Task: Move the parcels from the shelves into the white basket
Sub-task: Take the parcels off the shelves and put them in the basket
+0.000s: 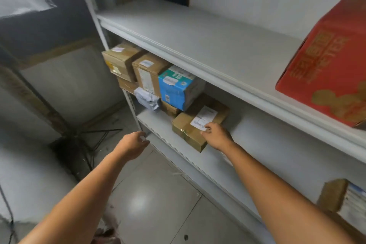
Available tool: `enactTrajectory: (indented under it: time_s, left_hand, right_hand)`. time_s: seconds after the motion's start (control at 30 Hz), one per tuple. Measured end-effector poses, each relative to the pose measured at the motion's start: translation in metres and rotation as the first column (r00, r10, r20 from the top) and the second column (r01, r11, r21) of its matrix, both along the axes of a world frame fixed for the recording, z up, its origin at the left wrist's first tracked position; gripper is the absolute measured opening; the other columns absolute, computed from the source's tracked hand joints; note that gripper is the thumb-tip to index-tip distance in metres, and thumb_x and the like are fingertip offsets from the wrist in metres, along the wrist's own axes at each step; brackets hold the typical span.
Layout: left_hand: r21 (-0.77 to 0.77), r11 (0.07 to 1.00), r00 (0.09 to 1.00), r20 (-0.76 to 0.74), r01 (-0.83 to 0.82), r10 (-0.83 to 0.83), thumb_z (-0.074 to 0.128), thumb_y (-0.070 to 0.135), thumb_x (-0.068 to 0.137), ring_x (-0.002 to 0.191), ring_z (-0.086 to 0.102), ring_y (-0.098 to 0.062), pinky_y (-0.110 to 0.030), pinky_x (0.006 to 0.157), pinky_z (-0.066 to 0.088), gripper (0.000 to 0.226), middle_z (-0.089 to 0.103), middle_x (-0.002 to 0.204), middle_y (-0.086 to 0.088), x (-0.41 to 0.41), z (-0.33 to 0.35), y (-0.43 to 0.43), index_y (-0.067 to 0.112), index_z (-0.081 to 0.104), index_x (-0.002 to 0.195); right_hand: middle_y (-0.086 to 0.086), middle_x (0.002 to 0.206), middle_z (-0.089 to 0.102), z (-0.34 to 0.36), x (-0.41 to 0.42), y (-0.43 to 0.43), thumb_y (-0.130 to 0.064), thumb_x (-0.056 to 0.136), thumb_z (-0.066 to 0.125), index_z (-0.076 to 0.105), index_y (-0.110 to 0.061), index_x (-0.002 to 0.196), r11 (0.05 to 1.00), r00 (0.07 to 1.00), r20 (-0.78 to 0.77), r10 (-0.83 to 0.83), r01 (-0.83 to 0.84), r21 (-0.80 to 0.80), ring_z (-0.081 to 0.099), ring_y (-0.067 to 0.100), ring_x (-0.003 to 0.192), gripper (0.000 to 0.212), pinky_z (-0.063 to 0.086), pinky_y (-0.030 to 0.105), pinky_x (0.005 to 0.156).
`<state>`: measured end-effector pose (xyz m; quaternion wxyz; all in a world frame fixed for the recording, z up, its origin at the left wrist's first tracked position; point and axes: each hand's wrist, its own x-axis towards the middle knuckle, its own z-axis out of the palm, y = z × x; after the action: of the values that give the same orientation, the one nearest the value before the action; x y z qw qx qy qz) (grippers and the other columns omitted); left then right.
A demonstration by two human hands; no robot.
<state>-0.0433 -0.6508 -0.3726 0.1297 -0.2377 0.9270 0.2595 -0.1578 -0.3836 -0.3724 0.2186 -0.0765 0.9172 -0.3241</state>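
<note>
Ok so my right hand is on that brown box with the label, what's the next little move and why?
Probably close the right hand around the brown box and slide it toward the shelf edge. The fingers only rest on its near top corner, the left hand is free beside the post, and nothing sits on it.

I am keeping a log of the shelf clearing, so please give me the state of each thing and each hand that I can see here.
Flat brown cardboard parcel with white label: lying on the middle shelf, right hand on it, not lifted.
Blue and white carton: tilted, resting on brown boxes.
Grey plastic mailer bag: crumpled, on the shelf edge.
Red printed carton: closed, on the upper shelf.
Right hand: resting on the parcel's near edge.
Left hand: empty, loosely curled.
</note>
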Motion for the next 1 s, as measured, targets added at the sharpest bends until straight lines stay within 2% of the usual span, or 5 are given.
enactTrajectory:
  time_s: [0.33, 0.47, 0.63, 0.87, 1.0]
  left_hand:
    - [0.218, 0.969, 0.992, -0.075, 0.119, -0.105, 0.053, 0.047, 0.093, 0.119, 0.054, -0.028, -0.040, 0.101, 0.043, 0.056, 0.053, 0.137, -0.010, -0.130, -0.066, 0.014, 0.020, 0.044, 0.141]
    - [0.342, 0.923, 0.981, -0.138, 0.177, -0.136, 0.055, 0.048, 0.092, 0.125, 0.050, -0.027, -0.035, 0.097, 0.043, 0.062, 0.050, 0.141, -0.008, -0.162, -0.092, 0.025, 0.016, 0.042, 0.143]
    - [0.309, 0.918, 0.967, -0.122, 0.250, -0.223, 0.061, 0.044, 0.089, 0.130, 0.045, -0.029, -0.042, 0.104, 0.042, 0.075, 0.041, 0.147, -0.010, -0.173, -0.109, 0.029, 0.015, 0.027, 0.149]
    - [0.481, 0.858, 0.984, -0.084, 0.180, -0.159, 0.067, 0.025, 0.087, 0.124, 0.050, -0.029, -0.045, 0.101, 0.047, 0.070, 0.046, 0.141, -0.009, -0.151, -0.103, 0.042, 0.013, 0.030, 0.145]
    - [0.554, 0.829, 0.997, -0.042, 0.078, -0.065, 0.067, 0.017, 0.088, 0.115, 0.054, -0.026, -0.043, 0.097, 0.050, 0.057, 0.051, 0.132, -0.011, -0.114, -0.101, 0.069, 0.012, 0.036, 0.136]
  right_hand:
    - [0.005, 0.133, 0.059, -0.074, -0.031, -0.005, -0.038, 0.093, 0.058, 0.048, -0.021, 0.137, 0.934, 0.924, -0.152, -0.351, 0.356, 0.010, 0.056, 0.029, 0.119, 0.048, 0.046, 0.035, 0.093]
    - [0.003, 0.129, 0.062, -0.098, -0.040, -0.022, -0.033, 0.090, 0.064, 0.047, -0.019, 0.137, 0.869, 0.870, -0.062, -0.489, 0.480, -0.123, 0.059, 0.027, 0.116, 0.053, 0.050, 0.035, 0.094]
    - [0.005, 0.138, 0.055, -0.120, -0.042, -0.041, -0.025, 0.089, 0.067, 0.028, -0.014, 0.151, 0.731, 0.765, 0.081, -0.639, 0.637, -0.245, 0.055, 0.028, 0.122, 0.074, 0.048, 0.041, 0.099]
    - [0.001, 0.133, 0.058, -0.121, -0.021, -0.025, -0.011, 0.089, 0.066, 0.040, -0.020, 0.145, 0.614, 0.729, 0.221, -0.648, 0.671, -0.416, 0.056, 0.022, 0.120, 0.062, 0.050, 0.044, 0.099]
    - [-0.017, 0.114, 0.061, -0.113, 0.022, 0.005, -0.010, 0.088, 0.067, 0.049, -0.031, 0.136, 0.646, 0.772, 0.181, -0.609, 0.616, -0.452, 0.057, 0.010, 0.114, 0.055, 0.052, 0.028, 0.094]
